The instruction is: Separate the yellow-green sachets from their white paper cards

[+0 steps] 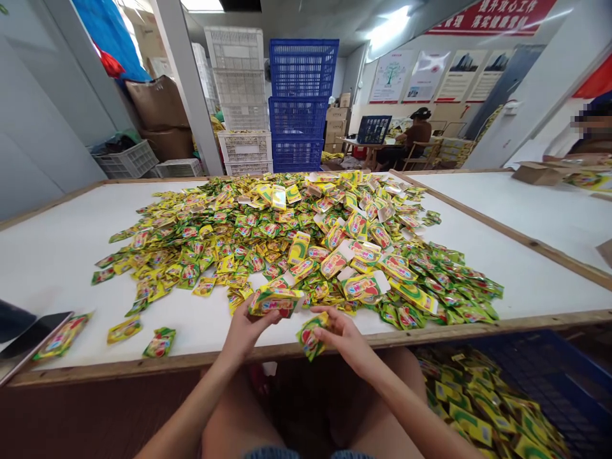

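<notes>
My left hand (248, 328) is closed around a small yellow and green carton (276, 302), held just above the table's front edge. A white flap stands out at the carton's right end. To the right of it, my right hand (345, 338) pinches a green and yellow candy packet (312, 336) between thumb and fingers, in front of the wooden edge. Packet and carton are apart. Beyond both hands spreads a heap of small packets (191, 236), green and yellow. Flat and open-ended cartons (366, 285) lie on its right part.
Left on the white table (52, 255) are a phone (38, 335) and a few loose packets (160, 342). Below the right edge stands a blue crate (564, 382) with yellow cartons in it. Stacked crates (303, 70) and a seated person (418, 135) are behind.
</notes>
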### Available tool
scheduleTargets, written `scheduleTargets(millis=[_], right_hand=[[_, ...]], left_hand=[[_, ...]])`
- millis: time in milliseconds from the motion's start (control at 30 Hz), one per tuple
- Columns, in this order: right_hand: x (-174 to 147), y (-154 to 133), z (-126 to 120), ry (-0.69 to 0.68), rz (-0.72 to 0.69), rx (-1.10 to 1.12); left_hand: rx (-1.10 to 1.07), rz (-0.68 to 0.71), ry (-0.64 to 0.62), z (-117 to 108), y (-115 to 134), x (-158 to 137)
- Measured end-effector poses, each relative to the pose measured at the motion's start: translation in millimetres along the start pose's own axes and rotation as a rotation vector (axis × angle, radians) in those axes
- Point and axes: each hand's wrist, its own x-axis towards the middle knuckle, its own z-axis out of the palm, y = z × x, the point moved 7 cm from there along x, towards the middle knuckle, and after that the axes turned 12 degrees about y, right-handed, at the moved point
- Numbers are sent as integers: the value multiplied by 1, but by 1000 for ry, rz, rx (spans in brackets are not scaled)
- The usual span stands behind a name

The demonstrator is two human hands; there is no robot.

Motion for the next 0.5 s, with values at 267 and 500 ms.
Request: scheduleTargets(millis=[267, 500], right_hand=[[3, -12, 15, -35, -3, 104], [-6, -38, 24, -199, -311, -559]], left_hand=[[-64, -114, -449, 29, -17, -12], [166, -200, -632, 44, -12, -13]])
